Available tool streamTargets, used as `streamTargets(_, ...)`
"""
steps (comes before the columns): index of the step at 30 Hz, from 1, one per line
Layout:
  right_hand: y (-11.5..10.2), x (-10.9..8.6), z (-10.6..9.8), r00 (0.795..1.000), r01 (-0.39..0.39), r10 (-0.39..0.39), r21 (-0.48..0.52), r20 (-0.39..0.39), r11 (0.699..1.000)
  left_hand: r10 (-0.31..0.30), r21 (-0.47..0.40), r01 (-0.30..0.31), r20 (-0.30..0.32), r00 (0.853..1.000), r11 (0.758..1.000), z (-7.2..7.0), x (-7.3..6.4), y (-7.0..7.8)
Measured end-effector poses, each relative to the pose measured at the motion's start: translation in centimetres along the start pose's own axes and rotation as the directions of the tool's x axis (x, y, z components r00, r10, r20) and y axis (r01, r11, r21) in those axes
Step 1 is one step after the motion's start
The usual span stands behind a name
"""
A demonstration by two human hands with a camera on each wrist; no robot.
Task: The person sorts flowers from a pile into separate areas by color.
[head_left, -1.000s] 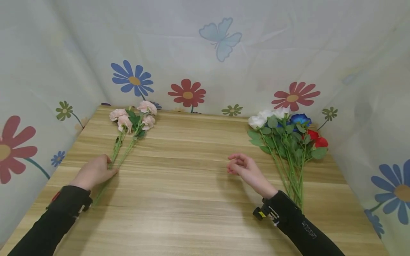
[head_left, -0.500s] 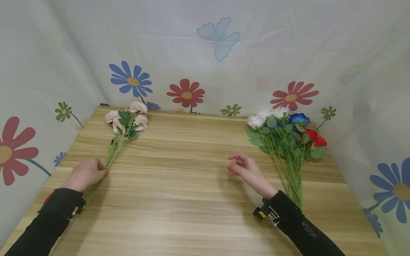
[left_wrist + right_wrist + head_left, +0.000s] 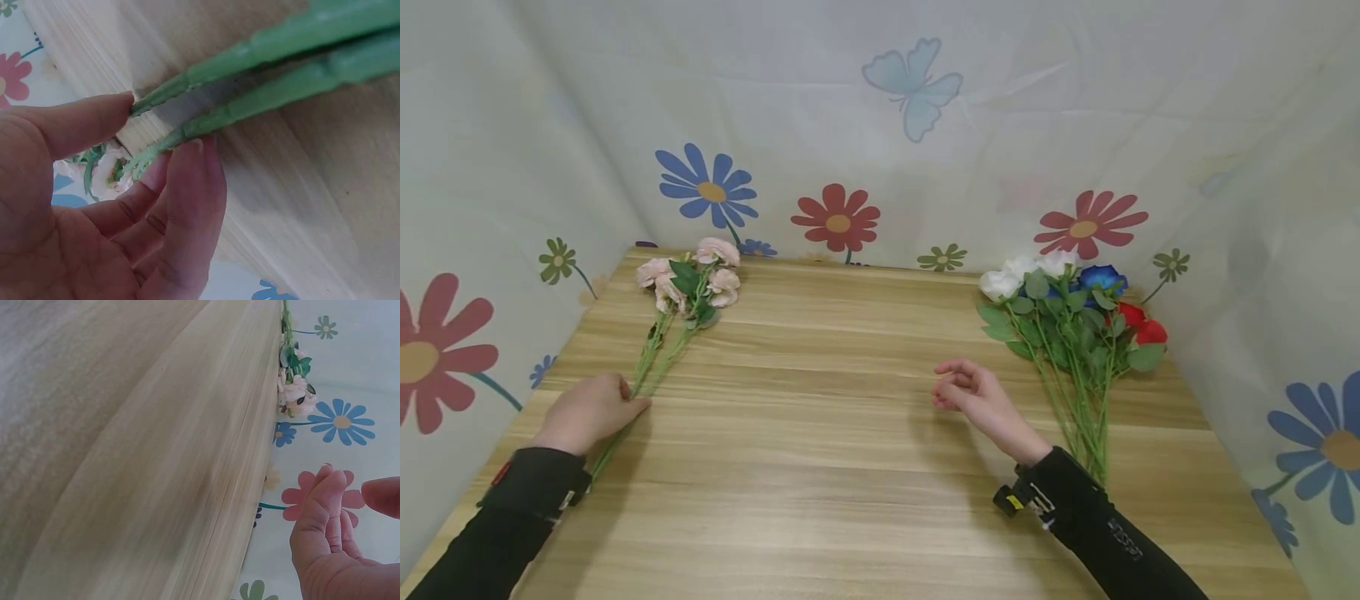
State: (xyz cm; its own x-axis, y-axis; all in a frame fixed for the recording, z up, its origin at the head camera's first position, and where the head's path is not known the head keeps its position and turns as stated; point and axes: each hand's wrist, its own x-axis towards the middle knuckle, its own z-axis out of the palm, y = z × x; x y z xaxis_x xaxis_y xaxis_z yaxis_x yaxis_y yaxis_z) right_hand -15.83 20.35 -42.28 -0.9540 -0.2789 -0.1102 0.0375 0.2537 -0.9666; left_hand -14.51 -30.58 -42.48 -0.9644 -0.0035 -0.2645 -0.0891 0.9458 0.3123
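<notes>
At the left of the table in the head view lie pink artificial flowers (image 3: 687, 279), their blooms toward the back edge. My left hand (image 3: 587, 410) pinches their long green stems. Close up in the left wrist view, two stems (image 3: 250, 55) run between the thumb and fingertips, the thumb against one and a finger against the other. My right hand (image 3: 985, 408) hovers over the right half of the table with fingers loosely bent, holding nothing. To its right lies a bunch of white roses (image 3: 1002, 285), blue roses (image 3: 1101, 281) and red roses (image 3: 1150, 332) with green leaves.
The wood-grain table (image 3: 820, 483) backs onto a pale cloth (image 3: 820, 92) printed with flowers and a butterfly, which also hangs along both sides. Black sleeves and wrist cameras cover both forearms.
My left hand has drawn the pink flowers leftward, and their two stems now lie closer together. The right hand and the rose bunch stay in place.
</notes>
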Motion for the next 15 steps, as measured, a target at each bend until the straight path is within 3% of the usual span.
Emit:
streamTargets(6,0.0,0.0,-0.1,1.0,0.004,-0.004,0.006,0.003,1.0,-0.014,0.046,0.015,-0.03,0.999,0.999,-0.3,-0.3,0.4)
streamTargets(9,-0.1,-0.1,-0.4,1.0,0.009,-0.009,0.001,-0.013,1.0,0.014,0.062,-0.009,-0.084,0.996,0.998,-0.5,-0.3,1.3)
streamTargets(12,-0.2,-0.1,-0.9,0.999,0.028,-0.029,-0.022,-0.044,0.999,0.083,0.073,-0.071,-0.177,0.981,0.995,-0.4,-0.2,2.7)
streamTargets(15,-0.1,0.0,-1.2,0.995,0.057,-0.061,-0.057,-0.074,0.997,0.155,0.083,-0.137,-0.266,0.952,0.987,-0.3,-0.1,4.5)
